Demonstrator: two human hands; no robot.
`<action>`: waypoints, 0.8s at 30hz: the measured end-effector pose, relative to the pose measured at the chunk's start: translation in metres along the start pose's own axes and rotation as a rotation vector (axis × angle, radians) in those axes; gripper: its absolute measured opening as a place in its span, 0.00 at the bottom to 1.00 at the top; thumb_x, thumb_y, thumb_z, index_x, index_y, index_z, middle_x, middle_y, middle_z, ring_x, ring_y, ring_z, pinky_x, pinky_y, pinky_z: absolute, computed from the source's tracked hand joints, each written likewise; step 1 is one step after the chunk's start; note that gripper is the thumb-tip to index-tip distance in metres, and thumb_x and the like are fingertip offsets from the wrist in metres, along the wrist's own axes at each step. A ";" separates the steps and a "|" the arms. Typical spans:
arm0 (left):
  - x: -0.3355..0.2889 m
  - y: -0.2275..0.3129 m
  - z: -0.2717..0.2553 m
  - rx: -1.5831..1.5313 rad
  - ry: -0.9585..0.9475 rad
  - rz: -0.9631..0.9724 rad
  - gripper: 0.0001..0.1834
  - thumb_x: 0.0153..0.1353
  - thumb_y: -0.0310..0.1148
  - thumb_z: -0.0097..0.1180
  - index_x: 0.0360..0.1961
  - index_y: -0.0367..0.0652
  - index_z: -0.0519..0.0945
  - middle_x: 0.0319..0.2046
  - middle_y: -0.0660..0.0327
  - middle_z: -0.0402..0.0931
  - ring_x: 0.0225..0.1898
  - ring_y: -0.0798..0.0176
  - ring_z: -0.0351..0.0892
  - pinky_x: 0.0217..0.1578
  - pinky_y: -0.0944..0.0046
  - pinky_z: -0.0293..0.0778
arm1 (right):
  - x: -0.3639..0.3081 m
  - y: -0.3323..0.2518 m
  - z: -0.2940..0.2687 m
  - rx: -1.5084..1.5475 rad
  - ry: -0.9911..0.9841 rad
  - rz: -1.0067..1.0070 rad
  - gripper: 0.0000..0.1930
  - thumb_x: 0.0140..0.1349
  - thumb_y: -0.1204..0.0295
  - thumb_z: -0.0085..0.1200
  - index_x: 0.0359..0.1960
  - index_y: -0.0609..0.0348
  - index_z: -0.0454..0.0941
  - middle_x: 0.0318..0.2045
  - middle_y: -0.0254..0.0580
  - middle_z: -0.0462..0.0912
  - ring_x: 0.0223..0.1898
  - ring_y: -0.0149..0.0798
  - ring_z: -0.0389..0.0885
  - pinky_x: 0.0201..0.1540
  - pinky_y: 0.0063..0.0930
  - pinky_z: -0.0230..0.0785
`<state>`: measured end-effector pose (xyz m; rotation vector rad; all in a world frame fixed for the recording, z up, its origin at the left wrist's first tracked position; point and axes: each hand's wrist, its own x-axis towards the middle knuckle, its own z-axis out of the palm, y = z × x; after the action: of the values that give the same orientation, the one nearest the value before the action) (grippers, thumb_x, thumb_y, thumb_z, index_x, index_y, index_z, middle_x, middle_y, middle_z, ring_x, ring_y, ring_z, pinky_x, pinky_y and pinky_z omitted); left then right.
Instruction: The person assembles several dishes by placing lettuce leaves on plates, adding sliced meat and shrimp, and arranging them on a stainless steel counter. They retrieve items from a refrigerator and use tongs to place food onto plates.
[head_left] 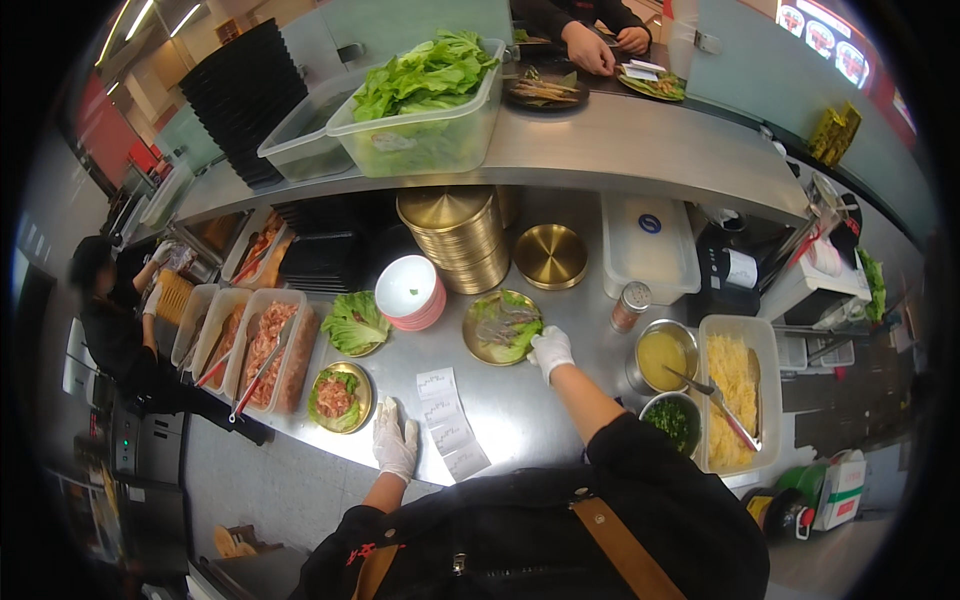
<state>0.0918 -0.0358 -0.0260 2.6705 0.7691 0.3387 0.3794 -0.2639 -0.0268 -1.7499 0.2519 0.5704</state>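
My right hand [551, 352], in a white glove, is closed at the right rim of a round gold plate [478, 345]. On this plate lies lettuce [520, 343] topped with greyish pieces, perhaps raw seafood; I cannot tell the kind. My left hand [395, 440], also gloved, rests on the steel counter with fingers stretched out and nothing in them. Just left of it sits a second gold plate [362, 424], with raw meat [336, 395] on lettuce. A strip of printed paper slips [447, 410] lies between my hands. Behind, a third plate carries leafy lettuce [355, 323].
Stacked gold plates [455, 245] and bowls [411, 290] stand behind. Meat tubs [270, 350] with tongs line the left. A shaker [630, 305], yellow liquid [662, 360], chopped greens [672, 420] and a yellow shredded-food tub [768, 400] are right. Co-worker [110, 320] stands left; another person's hands [590, 48] are beyond the shelf.
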 end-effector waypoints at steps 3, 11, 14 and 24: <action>-0.001 -0.001 0.001 -0.017 0.022 0.032 0.36 0.64 0.39 0.53 0.70 0.35 0.60 0.68 0.42 0.60 0.71 0.43 0.57 0.70 0.54 0.53 | -0.005 0.020 -0.011 0.209 0.071 0.018 0.11 0.64 0.78 0.53 0.47 0.64 0.71 0.29 0.47 0.79 0.18 0.38 0.79 0.20 0.31 0.74; -0.001 -0.002 0.003 0.000 0.017 0.049 0.35 0.64 0.39 0.53 0.70 0.36 0.60 0.68 0.43 0.61 0.70 0.43 0.58 0.70 0.53 0.54 | -0.023 0.065 -0.036 0.807 0.177 0.074 0.08 0.65 0.78 0.52 0.43 0.54 0.69 0.27 0.40 0.76 0.26 0.37 0.80 0.28 0.32 0.77; -0.002 -0.003 0.004 0.007 0.031 0.042 0.36 0.63 0.40 0.54 0.70 0.36 0.61 0.67 0.45 0.63 0.70 0.44 0.58 0.70 0.54 0.53 | -0.048 0.077 -0.022 0.699 -0.114 0.043 0.06 0.66 0.76 0.53 0.42 0.53 0.72 0.33 0.38 0.78 0.28 0.34 0.80 0.31 0.29 0.77; -0.003 -0.006 0.007 0.029 0.049 0.049 0.36 0.64 0.40 0.54 0.70 0.37 0.61 0.67 0.45 0.64 0.70 0.46 0.59 0.71 0.54 0.53 | -0.134 0.042 0.058 -0.897 -0.473 -0.853 0.45 0.56 0.51 0.60 0.72 0.56 0.55 0.71 0.57 0.53 0.71 0.58 0.53 0.71 0.49 0.48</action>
<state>0.0888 -0.0347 -0.0354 2.7215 0.7290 0.4097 0.2313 -0.2364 -0.0044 -2.2352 -1.1994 0.4496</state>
